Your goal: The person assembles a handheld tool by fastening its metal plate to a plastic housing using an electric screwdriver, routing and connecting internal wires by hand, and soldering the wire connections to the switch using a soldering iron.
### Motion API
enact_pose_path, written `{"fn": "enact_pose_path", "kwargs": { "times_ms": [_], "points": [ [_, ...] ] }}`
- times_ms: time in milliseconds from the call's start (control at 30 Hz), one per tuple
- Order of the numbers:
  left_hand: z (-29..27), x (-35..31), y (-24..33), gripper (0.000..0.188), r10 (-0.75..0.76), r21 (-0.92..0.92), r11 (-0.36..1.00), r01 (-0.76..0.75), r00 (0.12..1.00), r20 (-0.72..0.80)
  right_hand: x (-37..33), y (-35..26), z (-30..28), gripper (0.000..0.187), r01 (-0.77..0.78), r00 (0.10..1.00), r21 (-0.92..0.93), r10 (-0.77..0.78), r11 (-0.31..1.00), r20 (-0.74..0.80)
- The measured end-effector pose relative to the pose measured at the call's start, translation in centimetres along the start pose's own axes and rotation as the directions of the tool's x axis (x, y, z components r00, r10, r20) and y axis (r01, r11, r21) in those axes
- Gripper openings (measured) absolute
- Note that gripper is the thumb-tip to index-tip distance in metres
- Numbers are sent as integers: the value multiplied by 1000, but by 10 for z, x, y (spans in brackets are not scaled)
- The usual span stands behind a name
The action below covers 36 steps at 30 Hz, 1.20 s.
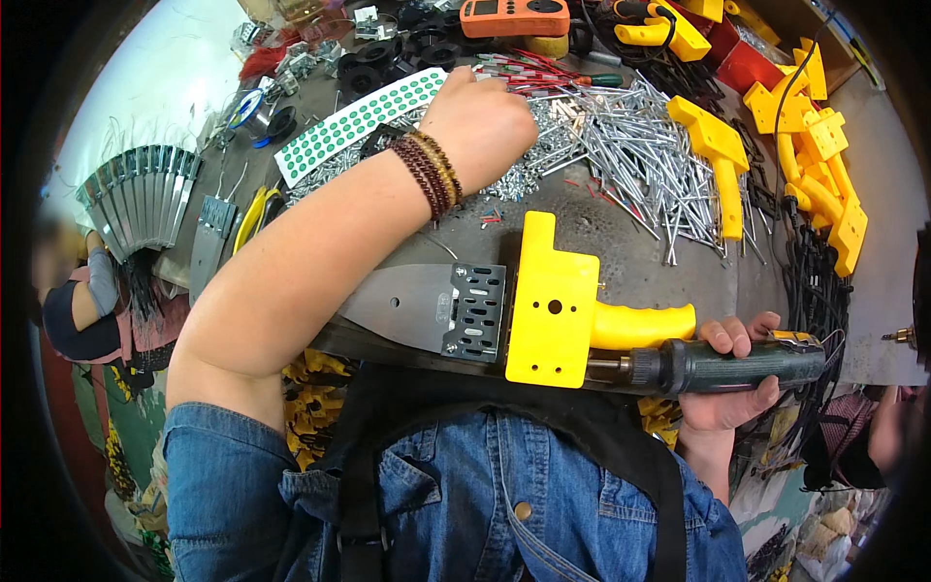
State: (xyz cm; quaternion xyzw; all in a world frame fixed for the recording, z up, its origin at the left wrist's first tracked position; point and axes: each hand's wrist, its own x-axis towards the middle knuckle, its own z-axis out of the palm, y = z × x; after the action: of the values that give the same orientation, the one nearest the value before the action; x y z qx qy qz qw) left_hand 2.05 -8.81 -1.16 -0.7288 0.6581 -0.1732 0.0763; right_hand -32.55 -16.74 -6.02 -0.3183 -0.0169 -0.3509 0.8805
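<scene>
My left hand (pixel 480 126), with beaded bracelets at the wrist, reaches over the far middle of the bench. Its fingers curl away beside a sheet of green round stickers (pixel 364 126) and red-sleeved wires (pixel 529 70); what they grip, if anything, is hidden. My right hand (pixel 727 388) wraps round a dark electric screwdriver (pixel 718 369), which points left. The screwdriver's metal tip ends at the lower right edge of a yellow plastic handle (pixel 553 310). Left of that handle lies a flat pointed metal blade (pixel 402 306) with a slotted bracket (pixel 475 310), partly under my left forearm.
Long metal screws (pixel 640 145) and small hardware spread beyond the yellow handle. More yellow handles (pixel 722 160) lie at right near black cables (pixel 810 301). An orange meter (pixel 514 17) sits at the back. Fanned metal blades (pixel 141 199) are at left, near another person's arm (pixel 97 281).
</scene>
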Motion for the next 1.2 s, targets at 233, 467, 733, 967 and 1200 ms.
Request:
{"fn": "enact_pose_path", "kwargs": {
  "times_ms": [233, 467, 733, 967, 1200],
  "points": [
    [15, 1, 14, 12, -153, -8, 988, 153, 984, -87, 2, 4, 8, 61, -8, 999, 41, 9, 999, -35],
    [-25, -78, 24, 1, -268, -734, 677, 45, 945, -189, -2, 3, -1, 64, 18, 999, 35, -17, 999, -31],
    [-45, -171, 85, 11, -321, -730, 660, 177, 945, -60, 7, 6, 9, 50, 27, 982, 246, 21, 969, -189],
    [-44, -173, 93, 10, -332, -759, 626, 178, 942, -53, -3, 7, 25, 45, 86, 937, 256, 9, 963, -349],
    [-41, -177, 91, 13, -315, -790, 597, 140, 946, -71, -11, 8, 37, 47, 134, 931, 233, -41, 963, -362]
  ]
}}
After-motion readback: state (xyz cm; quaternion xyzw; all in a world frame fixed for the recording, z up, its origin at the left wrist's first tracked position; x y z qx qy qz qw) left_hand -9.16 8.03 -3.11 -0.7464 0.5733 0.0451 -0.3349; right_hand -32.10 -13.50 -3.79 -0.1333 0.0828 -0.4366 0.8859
